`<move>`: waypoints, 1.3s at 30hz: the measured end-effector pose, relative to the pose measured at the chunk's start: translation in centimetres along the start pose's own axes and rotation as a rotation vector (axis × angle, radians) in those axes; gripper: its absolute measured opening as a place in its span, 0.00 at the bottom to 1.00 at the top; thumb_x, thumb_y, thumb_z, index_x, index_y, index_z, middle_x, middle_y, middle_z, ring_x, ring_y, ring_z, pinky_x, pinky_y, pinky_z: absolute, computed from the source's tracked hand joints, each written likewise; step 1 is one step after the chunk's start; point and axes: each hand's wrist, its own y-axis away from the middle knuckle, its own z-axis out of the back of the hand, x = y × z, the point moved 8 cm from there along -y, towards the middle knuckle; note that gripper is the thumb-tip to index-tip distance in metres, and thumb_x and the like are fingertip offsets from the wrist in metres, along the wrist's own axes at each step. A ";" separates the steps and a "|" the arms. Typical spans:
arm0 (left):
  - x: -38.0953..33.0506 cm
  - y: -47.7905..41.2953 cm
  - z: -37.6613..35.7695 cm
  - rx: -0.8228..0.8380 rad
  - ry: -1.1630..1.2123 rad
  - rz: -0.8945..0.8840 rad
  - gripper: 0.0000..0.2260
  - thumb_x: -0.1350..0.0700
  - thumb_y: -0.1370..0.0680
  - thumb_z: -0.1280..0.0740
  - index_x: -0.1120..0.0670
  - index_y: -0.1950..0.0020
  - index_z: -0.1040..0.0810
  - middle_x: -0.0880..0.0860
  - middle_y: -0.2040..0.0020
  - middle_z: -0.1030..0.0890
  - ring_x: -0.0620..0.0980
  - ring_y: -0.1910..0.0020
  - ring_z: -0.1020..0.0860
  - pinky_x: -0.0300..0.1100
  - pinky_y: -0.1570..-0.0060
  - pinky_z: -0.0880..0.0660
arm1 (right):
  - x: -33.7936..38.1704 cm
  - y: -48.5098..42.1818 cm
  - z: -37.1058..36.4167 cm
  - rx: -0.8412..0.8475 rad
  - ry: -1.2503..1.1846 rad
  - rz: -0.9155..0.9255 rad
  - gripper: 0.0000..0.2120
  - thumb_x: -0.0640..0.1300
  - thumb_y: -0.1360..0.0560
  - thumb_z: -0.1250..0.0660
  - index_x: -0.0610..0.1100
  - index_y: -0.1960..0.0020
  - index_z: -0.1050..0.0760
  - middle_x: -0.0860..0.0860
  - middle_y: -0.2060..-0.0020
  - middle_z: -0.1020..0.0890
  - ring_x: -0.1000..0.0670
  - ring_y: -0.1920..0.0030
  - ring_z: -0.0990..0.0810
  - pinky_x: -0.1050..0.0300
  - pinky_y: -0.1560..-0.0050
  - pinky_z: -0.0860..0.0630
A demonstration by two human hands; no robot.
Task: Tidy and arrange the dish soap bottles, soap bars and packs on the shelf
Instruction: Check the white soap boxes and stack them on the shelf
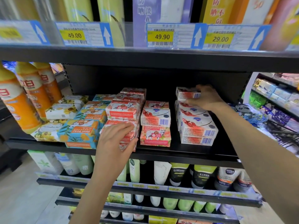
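I recorded my right hand point(208, 99) grasping a white soap box point(187, 94) atop the white box stack point(198, 131). Left of that stack, my left hand point(116, 138) lay straight-fingered on a red goat-soap pack point(135, 132). Judgement: seat the box square, edges flush

The black shelf point(161, 151) bears stacked soap boxes point(155, 136) and orange dish soap bottles point(24, 101).

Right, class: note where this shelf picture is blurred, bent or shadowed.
Head view: the wide lens seems to splay the orange bottles; the leftmost price tag blurs unreadably; the middle soap boxes are sharp; the back panel lies in shadow.
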 end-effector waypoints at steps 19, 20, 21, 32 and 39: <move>0.2 0.0 0.0 0.014 0.004 0.090 0.18 0.55 0.26 0.23 0.52 0.36 0.17 0.43 0.37 0.20 0.47 0.35 0.25 0.42 0.28 0.36 | -2.3 -1.2 0.5 -0.022 -0.309 -0.033 0.59 0.71 0.57 0.19 0.45 0.32 0.24 0.48 0.41 0.17 0.46 0.42 0.17 0.47 0.36 0.21; 0.1 -0.1 0.1 0.022 0.008 0.109 0.18 0.55 0.26 0.23 0.52 0.36 0.17 0.43 0.37 0.20 0.47 0.35 0.25 0.47 0.28 0.33 | -1.6 0.0 0.9 -0.041 -0.302 -0.031 0.54 0.67 0.52 0.17 0.45 0.31 0.24 0.48 0.40 0.17 0.46 0.41 0.18 0.48 0.35 0.22; -0.1 -0.3 0.3 0.025 0.013 0.123 0.18 0.54 0.25 0.23 0.51 0.36 0.18 0.44 0.37 0.20 0.47 0.35 0.24 0.53 0.28 0.31 | -0.9 1.3 1.2 -0.054 -0.304 -0.027 0.51 0.63 0.48 0.16 0.45 0.30 0.25 0.49 0.39 0.18 0.47 0.40 0.19 0.49 0.35 0.22; -7.6 -0.7 -3.4 0.235 0.758 0.478 0.20 0.43 0.25 0.25 0.43 0.35 0.21 0.40 0.42 0.16 0.43 0.41 0.18 0.47 0.36 0.22 | -0.1 12.6 2.4 -0.126 -0.524 0.158 0.38 0.47 0.42 0.13 0.59 0.37 0.26 0.56 0.42 0.21 0.63 0.47 0.21 0.70 0.48 0.24; -9.6 0.5 -7.7 0.263 1.104 0.687 0.27 0.39 0.23 0.28 0.52 0.28 0.25 0.52 0.39 0.15 0.50 0.40 0.16 0.54 0.33 0.25 | -0.7 16.9 1.5 -0.120 -0.543 0.277 0.39 0.45 0.39 0.14 0.55 0.32 0.26 0.59 0.39 0.24 0.63 0.40 0.24 0.73 0.43 0.28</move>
